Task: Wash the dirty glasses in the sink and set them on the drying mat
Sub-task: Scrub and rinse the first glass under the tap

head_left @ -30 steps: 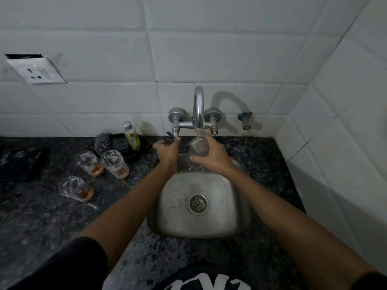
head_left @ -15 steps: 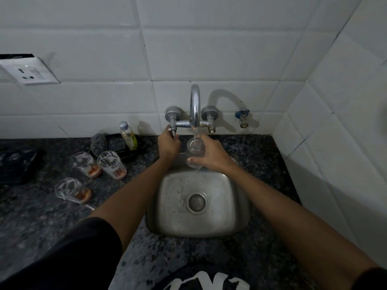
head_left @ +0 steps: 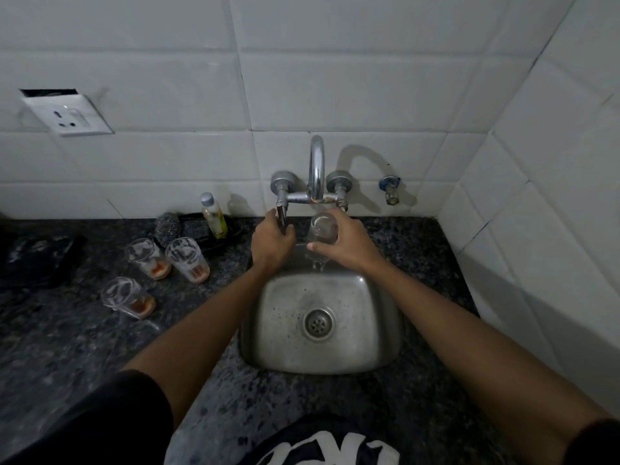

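Note:
My right hand (head_left: 345, 245) grips a clear glass (head_left: 322, 228) under the spout of the tap (head_left: 317, 169), above the back of the steel sink (head_left: 285, 333). Water runs into the glass and spills from it into the sink. My left hand (head_left: 270, 241) grips the tap's left lever handle (head_left: 281, 214). Three dirty glasses with orange residue stand on the dark counter to the left: two side by side (head_left: 147, 258) (head_left: 188, 260), one nearer me (head_left: 125, 297). A dark mat (head_left: 37, 260) lies at the far left.
A small bottle of yellow liquid (head_left: 213, 214) and a dark scrubber (head_left: 167, 226) sit in a dish by the wall. A wall socket (head_left: 68, 114) is at upper left, a small valve (head_left: 391, 187) to the right of the tap. Tiled wall closes the right side.
My left hand has risen from beside the glass onto the tap's left handle. The glass has stayed under the spout, and water now overflows from it.

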